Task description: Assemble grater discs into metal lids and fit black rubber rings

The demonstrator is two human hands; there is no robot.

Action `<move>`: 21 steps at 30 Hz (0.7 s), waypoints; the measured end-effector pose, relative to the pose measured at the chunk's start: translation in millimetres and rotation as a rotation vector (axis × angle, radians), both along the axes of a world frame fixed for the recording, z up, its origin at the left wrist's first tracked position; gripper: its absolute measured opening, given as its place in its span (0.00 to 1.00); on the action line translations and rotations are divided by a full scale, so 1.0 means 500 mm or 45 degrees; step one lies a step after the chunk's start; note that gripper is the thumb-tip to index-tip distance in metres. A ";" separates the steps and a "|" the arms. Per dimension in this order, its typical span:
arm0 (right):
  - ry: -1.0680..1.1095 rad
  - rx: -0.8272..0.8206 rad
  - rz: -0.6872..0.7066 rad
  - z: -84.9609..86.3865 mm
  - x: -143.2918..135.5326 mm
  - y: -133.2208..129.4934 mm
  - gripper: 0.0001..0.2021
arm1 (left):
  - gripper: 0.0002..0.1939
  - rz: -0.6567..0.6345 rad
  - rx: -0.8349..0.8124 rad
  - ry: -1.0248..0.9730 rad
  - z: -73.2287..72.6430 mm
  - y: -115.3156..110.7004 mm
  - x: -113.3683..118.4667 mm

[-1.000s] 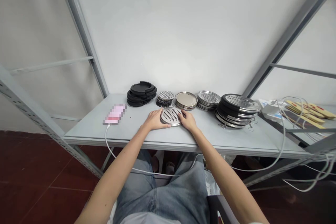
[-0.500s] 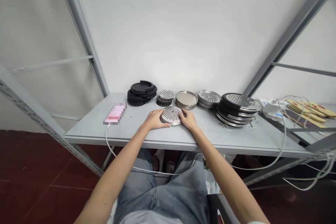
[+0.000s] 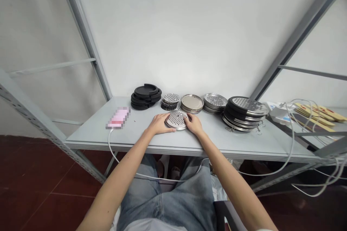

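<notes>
A round metal grater plate with a perforated face lies flat on the grey shelf, close to its front edge. My left hand is curved around its left side, with the thumb along the front rim. From the right, my right hand grips the rim, its thumb reaching onto the top. Just behind stand a stack of smooth round metal dishes, a small stack of grater discs and a stack of larger grater plates.
Black ring-shaped pieces are stacked at the back left. A pile of round graters with black rims stands to the right. On the left lies a phone with a white cable hanging across my lap. Yellow pieces lie far right.
</notes>
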State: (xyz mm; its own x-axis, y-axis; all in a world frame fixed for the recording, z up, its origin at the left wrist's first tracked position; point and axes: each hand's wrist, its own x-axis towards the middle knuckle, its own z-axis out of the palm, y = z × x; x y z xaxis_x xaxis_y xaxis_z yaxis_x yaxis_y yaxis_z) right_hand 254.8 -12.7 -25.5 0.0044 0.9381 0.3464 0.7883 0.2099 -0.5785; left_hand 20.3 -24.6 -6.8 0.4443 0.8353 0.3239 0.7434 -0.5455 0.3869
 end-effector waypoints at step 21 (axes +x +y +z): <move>-0.011 -0.013 -0.033 -0.003 0.000 0.004 0.22 | 0.51 -0.011 -0.002 0.028 0.000 0.002 0.002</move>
State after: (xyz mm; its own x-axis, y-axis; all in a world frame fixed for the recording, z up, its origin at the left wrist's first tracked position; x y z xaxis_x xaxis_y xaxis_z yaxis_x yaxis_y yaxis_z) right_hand 254.9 -10.6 -27.2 0.0261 0.9413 0.3366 0.7986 0.1829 -0.5734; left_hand 21.2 -23.6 -6.9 0.4587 0.8318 0.3124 0.7471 -0.5514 0.3713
